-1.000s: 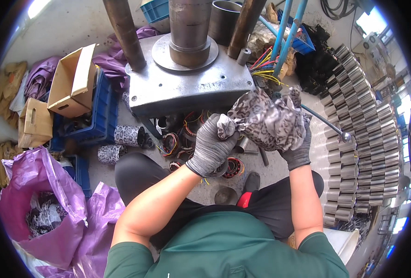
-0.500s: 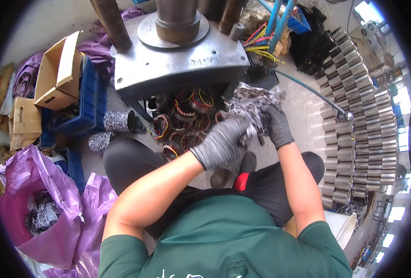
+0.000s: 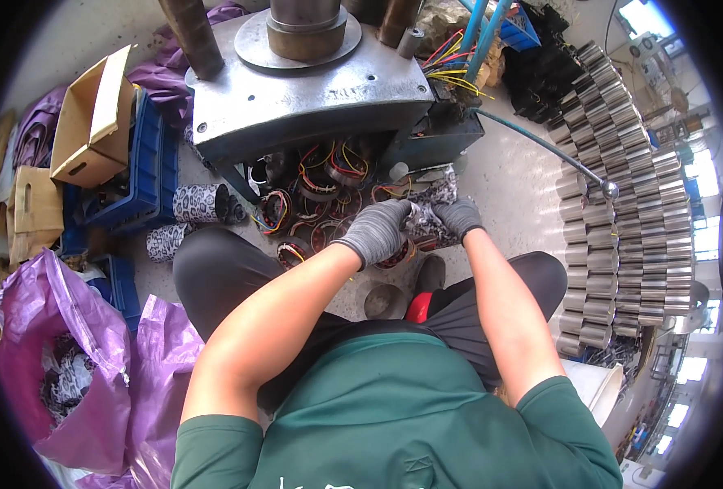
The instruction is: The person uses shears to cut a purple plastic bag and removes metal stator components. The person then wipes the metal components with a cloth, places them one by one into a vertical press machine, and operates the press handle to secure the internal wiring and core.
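Both my hands wear grey gloves and hold a crumpled leopard-print cloth [image 3: 436,194] low in front of me. My left hand [image 3: 377,231] is closed on its left side, knuckles up. Closed on the right side is my right hand [image 3: 460,218]; its fingertips are partly hidden in the folds. Just past and below the cloth lie several ring-shaped motor stators with coloured wires [image 3: 320,181], on the floor under the press's steel plate [image 3: 312,98]. A round metal piece [image 3: 385,301] stands on the floor between my legs.
Rows of stacked shiny metal cylinders [image 3: 589,244] rise at the right. At the left are a blue crate [image 3: 151,163], an open cardboard box [image 3: 92,134], two leopard-print rolls [image 3: 201,202] and a purple sack [image 3: 84,407] with patterned cloth inside. A thin blue rod with a knob [image 3: 553,151] juts out beyond my right hand.
Both hands have moved lower and slightly left with the cloth. It looks more bunched between them, and the right hand has turned closer to the left.
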Motion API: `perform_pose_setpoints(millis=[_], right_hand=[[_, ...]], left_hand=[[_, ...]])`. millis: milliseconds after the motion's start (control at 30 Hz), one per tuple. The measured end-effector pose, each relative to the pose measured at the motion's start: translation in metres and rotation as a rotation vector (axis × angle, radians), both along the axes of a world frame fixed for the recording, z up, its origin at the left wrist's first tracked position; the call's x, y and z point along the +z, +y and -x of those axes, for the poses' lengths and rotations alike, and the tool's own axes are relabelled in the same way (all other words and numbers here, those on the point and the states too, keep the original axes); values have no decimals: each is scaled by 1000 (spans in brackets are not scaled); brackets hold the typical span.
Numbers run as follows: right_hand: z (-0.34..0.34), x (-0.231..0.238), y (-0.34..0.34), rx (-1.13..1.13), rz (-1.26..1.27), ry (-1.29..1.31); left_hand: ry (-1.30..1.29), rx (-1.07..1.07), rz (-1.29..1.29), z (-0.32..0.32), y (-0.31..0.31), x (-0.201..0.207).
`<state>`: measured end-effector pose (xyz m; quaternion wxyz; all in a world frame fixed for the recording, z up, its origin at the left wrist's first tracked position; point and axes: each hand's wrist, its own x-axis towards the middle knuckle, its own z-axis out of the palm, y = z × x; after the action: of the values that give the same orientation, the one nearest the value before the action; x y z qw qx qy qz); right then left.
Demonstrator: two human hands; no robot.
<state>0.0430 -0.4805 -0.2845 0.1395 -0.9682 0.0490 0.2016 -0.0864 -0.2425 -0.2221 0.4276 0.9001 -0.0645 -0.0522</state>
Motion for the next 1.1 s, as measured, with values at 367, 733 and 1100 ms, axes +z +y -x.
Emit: perform_pose_setpoints(millis=[367,733,1100], right_hand=[[25,0,16,31,208,22],[13,73,16,194,325,-160],[11,174,-10,500,-858,349]], left_hand=[[128,-151,6,-5,-5,-55],[282,-35,195,-4,-1,-6],[-37,84,804,-19,-8,17]])
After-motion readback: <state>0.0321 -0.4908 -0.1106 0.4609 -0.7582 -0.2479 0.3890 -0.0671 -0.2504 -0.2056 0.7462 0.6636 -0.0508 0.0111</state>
